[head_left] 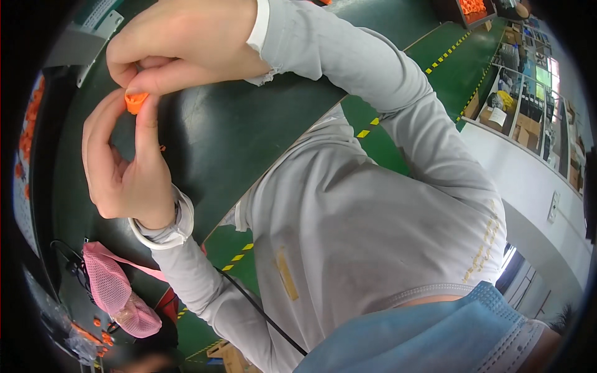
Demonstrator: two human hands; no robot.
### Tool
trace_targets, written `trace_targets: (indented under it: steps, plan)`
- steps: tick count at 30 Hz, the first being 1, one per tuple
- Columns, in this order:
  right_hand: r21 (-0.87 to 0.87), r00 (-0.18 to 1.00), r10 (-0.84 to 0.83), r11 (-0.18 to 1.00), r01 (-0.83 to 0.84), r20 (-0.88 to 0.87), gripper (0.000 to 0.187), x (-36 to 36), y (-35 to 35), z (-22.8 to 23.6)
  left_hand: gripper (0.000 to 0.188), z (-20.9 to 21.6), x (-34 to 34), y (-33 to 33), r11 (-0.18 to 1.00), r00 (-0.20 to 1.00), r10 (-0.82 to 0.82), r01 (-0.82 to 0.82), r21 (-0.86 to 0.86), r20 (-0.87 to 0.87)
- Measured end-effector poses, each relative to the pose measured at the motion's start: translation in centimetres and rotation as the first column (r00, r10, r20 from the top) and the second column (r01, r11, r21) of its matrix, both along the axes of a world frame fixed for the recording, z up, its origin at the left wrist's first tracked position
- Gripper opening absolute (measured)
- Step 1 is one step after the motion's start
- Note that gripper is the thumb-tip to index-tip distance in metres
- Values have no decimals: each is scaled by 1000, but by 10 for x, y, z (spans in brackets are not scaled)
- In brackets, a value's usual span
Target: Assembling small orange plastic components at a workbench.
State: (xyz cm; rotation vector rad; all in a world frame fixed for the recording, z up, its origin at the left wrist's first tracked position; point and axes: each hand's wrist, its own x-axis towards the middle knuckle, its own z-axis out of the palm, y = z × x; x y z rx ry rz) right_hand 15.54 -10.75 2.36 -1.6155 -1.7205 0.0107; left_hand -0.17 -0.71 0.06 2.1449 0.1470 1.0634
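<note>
Pinched between thumb and forefinger of the left hand, a small orange plastic piece is held above the dark green table. The other fingers of that hand are curled loosely, the palm half open. The right hand is closed narrowly just above, its fingertips touching the top of the orange piece. Grey knit sleeves with white cuffs are worn on both arms. A pink mesh pouch is seen lying at the lower left, with small orange parts scattered beside it. Brown cardboard boxes are stacked on shelves at the far right. A yellow-and-black striped line is marked on the glossy green floor.
</note>
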Motion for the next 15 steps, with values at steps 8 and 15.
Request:
trace_targets:
  steps: [8, 15]
  plan:
    - [72, 995, 80, 995, -76, -56, 14, 5, -3, -7, 24, -1, 1, 0, 1000, 999, -13, 14, -16, 34]
    - [-9, 987, 106, 994, -108, -121, 20, 5, -1, -15, 26, -4, 1, 2, 1000, 1000, -4, 4, -7, 31]
